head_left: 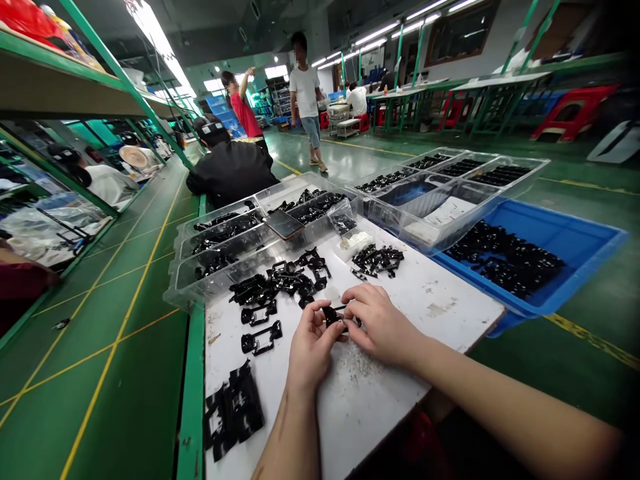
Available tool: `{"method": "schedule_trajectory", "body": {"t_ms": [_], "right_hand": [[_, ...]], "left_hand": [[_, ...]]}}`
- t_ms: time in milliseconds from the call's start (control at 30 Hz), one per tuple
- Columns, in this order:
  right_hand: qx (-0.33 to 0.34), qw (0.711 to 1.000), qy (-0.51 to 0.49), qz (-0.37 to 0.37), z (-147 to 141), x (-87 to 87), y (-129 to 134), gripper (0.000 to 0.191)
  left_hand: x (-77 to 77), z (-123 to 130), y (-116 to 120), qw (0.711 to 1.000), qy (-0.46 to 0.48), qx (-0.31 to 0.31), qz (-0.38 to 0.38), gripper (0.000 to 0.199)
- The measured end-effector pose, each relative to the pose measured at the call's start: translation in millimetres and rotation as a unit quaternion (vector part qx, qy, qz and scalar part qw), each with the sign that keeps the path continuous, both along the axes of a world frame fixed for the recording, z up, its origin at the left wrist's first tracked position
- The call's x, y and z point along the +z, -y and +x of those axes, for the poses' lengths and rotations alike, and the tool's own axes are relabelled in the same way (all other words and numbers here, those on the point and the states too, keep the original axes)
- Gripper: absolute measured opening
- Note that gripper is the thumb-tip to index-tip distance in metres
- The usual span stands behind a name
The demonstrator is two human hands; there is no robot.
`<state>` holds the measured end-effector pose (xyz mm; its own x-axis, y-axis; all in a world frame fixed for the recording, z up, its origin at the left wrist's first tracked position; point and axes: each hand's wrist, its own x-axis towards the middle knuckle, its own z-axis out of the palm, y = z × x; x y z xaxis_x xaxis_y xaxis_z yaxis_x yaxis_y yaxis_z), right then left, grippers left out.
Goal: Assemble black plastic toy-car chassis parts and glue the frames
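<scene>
Bare forearms (480,381) enter from 4 and 7 o'clock, wrists turned inward over white tabletop (363,417). Left hand (311,347) pinches black part (330,316), thumb against fingers; right hand (377,323) pinches its 3 o'clock end. Step looks like two-handed part handling; next move probably calls for steady left grip, fine right fingertip control.

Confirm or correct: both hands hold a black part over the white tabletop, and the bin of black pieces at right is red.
The colour is wrong: the head view shows the bin blue, not red. Left hand and right hand do hold a black part over the white tabletop.
</scene>
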<state>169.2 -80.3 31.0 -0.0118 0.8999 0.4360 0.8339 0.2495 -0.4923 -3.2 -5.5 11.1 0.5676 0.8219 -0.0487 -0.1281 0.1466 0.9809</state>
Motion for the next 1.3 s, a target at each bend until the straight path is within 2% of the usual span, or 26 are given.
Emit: {"method": "schedule_trajectory", "body": {"t_ms": [133, 233, 333, 400, 467, 567, 667, 733, 833, 900, 1033, 1233, 1300], "right_hand": [[0.005, 1.000, 0.004, -0.023, 1, 1.8, 1, 0.009], [0.000, 0.999, 0.003, -0.050, 17, 11.3, -7, 0.009], [-0.101, 0.991, 0.000, -0.082, 44, 19.8, -29, 0.016], [-0.175, 0.978, 0.008, -0.117, 60, 19.4, -48, 0.013], [-0.199, 0.967, 0.020, -0.156, 68, 14.0, -67, 0.013], [-0.186, 0.964, 0.022, -0.187, 67, 2.7, -85, 0.018], [-0.171, 0.969, -0.010, -0.181, 65, -4.4, -88, 0.016], [-0.152, 0.973, -0.052, -0.164, 68, -4.6, -84, 0.020], [-0.097, 0.971, -0.165, -0.147, 76, 1.1, -75, 0.037], [-0.047, 0.951, -0.268, -0.150, 79, 6.2, -68, 0.046], [0.052, 0.876, -0.449, -0.170, 75, 12.0, -58, 0.043], [0.159, 0.770, -0.585, -0.202, 67, 12.5, -51, 0.031], [0.184, 0.747, -0.606, -0.201, 68, 12.7, -49, 0.028]], "left_hand": [[-0.2, 0, 0, 1.000, -0.004, 0.000, 0.004, 0.049], [-2.3, 0, 0, 1.000, -0.012, 0.011, 0.003, 0.050], [-4.4, 0, 0, 1.000, -0.020, 0.022, 0.004, 0.051], [-5.4, 0, -1, 0.999, -0.028, 0.028, 0.009, 0.049], [-6.1, 0, -1, 0.999, -0.036, 0.034, 0.014, 0.047], [-6.8, -1, -2, 0.998, -0.041, 0.041, 0.015, 0.044], [-6.2, -1, -2, 0.999, -0.032, 0.042, 0.005, 0.043], [-4.6, 0, -1, 0.999, -0.020, 0.042, -0.007, 0.043], [-1.4, 0, 1, 0.999, -0.005, 0.045, -0.027, 0.042], [0.1, -1, 2, 0.998, 0.003, 0.045, -0.041, 0.040], [1.5, -3, 3, 0.997, 0.006, 0.052, -0.062, 0.039], [4.1, -2, 4, 0.996, 0.032, 0.056, -0.065, 0.038], [4.2, -2, 3, 0.995, 0.047, 0.053, -0.072, 0.039]]}}
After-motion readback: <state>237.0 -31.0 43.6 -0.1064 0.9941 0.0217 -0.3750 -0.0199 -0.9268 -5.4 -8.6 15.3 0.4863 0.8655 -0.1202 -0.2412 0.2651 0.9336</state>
